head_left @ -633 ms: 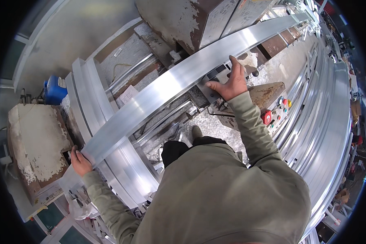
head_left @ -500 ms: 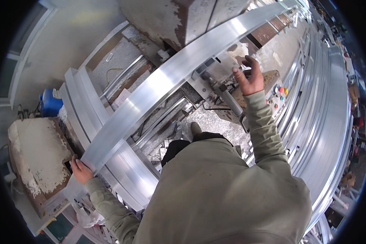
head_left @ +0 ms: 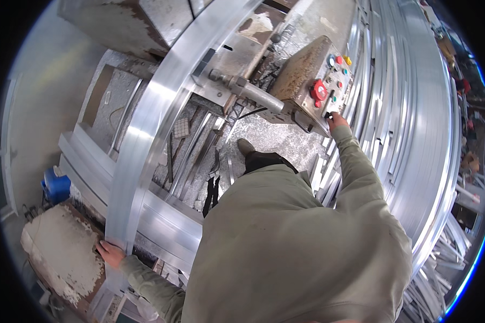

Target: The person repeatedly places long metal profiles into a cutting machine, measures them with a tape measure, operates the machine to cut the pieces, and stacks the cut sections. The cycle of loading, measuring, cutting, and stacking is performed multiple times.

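Observation:
A long, flat aluminium profile (head_left: 161, 102) runs from the lower left up to the top middle, resting in a rusty machine (head_left: 237, 81). My left hand (head_left: 110, 253) grips its near end at the lower left. My right hand (head_left: 335, 121) reaches out to the rusty control box (head_left: 312, 86) and its fingers touch the lower edge of the panel with red, green and yellow buttons (head_left: 331, 86). My olive jacket fills the lower middle of the view.
Stacks of long aluminium profiles (head_left: 415, 134) line the right side, with more (head_left: 161, 215) lying under the held one. A white-stained block (head_left: 59, 253) stands at the lower left, with a blue container (head_left: 55, 185) beside it. Metal shavings cover the floor (head_left: 258, 134).
My right hand has left the profile and moved right to the control box. The view has swung, so the profile now runs more steeply upward. My left hand still holds the end.

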Tool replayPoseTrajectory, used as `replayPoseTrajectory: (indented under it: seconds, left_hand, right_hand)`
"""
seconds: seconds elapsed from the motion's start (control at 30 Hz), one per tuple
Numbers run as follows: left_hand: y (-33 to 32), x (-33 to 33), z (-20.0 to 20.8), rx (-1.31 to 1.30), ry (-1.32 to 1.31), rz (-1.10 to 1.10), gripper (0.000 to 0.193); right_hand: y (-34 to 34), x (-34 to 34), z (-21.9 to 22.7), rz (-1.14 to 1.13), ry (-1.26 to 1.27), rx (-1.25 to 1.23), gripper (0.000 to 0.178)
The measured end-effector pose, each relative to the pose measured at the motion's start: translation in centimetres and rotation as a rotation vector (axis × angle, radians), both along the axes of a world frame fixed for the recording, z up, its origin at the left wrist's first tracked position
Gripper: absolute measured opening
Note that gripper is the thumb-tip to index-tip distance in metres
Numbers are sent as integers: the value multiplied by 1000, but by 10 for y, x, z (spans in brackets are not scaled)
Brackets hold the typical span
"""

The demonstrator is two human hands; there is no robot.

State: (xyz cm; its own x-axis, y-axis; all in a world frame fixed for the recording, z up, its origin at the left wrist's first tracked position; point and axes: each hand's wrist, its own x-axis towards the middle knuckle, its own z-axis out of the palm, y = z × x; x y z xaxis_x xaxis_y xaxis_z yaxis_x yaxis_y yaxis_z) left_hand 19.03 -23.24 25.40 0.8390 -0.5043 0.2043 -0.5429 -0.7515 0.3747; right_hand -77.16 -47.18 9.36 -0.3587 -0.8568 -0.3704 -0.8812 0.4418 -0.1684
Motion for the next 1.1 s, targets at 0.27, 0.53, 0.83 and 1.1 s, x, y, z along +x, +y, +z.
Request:
replayPoseTrajectory:
  seconds: [0.27,0.53,0.83,1.1]
  left_hand:
    - [5,15,-16,-4,-76,-94,44]
    - [-22,-11,-2,56,-50,-22,40]
    - [-58,-63,29,269,-436,-104,41]
    - [-129,-230,57,316,-280,-441,107]
  right_hand:
    - [-15,-17,-34,-36,143,7,38]
    - [-24,-67,-83,196,211,-112,30]
    - [-42,-56,-109,56,169,106,47]
    - [-22,-27,-59,-23,-118,-7,76]
